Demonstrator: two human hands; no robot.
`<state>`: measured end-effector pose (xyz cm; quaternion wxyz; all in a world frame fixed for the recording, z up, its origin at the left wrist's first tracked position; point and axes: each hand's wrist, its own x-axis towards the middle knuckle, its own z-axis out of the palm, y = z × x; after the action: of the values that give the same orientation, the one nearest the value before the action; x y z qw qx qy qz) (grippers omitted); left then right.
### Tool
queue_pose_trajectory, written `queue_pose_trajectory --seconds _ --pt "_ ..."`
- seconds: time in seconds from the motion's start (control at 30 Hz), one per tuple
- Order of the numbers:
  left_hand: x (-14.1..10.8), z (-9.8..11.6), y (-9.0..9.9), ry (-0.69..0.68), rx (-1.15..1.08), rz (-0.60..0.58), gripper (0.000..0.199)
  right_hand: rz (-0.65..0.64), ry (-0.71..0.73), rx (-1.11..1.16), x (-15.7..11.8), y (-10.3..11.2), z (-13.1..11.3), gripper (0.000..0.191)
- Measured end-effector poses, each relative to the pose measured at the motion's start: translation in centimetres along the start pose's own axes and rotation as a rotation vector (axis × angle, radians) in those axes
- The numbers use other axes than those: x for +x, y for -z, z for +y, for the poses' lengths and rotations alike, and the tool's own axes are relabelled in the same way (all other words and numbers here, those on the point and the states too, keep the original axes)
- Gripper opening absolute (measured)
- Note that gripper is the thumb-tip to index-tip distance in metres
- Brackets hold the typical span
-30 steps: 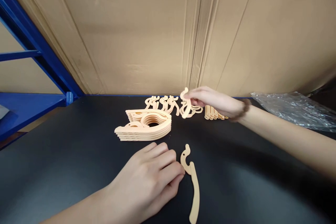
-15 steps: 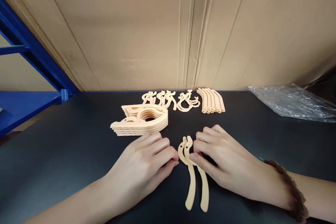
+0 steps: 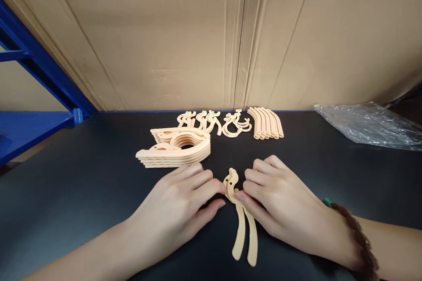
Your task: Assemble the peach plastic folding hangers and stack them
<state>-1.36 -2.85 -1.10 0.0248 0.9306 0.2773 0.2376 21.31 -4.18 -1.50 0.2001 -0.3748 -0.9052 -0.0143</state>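
Note:
Two curved cream plastic pieces (image 3: 241, 228) lie on the black table between my hands, their holed upper ends overlapping and their lower ends apart. My left hand (image 3: 184, 202) is at their left side, its index fingertip touching the left piece's upper part, thumb and index apart. My right hand (image 3: 280, 202) has its thumb on the upper part of the right piece, with the other fingers curled beside it. Just beyond my left hand sits a stack of cream hanger-shaped parts (image 3: 194, 153).
Along the back of the black table (image 3: 82, 175) lie small hook-like pieces (image 3: 201, 120), hook rings (image 3: 231, 128) and a row of curved bars (image 3: 266, 123). A clear plastic bag (image 3: 365, 125) is at the back right. A blue metal frame (image 3: 59, 66) stands at left, cardboard (image 3: 158, 35) behind.
The right-hand piece has shifted left, so its upper end now overlaps the other piece more. My right thumb moved left with it. My left thumb and index finger have parted slightly.

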Motion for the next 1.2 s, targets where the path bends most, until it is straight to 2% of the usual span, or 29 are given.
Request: queue_pose_trajectory --seconds 0.17,0.33,0.57,1.2 --pt "0.09 0.17 0.06 0.023 -0.021 -0.021 0.009 0.026 0.001 0.023 -0.03 0.02 0.10 0.038" --pt "0.08 0.25 0.45 0.048 -0.077 -0.005 0.020 0.077 0.049 0.060 -0.22 0.43 0.13 0.040" --pt "0.00 0.18 0.36 0.015 -0.117 -0.060 0.024 0.028 0.085 0.088 -0.56 0.45 -0.13 0.034" --pt "0.18 0.43 0.49 0.051 -0.138 -0.098 0.031 -0.054 0.111 0.104 -0.53 0.62 0.08 0.030"
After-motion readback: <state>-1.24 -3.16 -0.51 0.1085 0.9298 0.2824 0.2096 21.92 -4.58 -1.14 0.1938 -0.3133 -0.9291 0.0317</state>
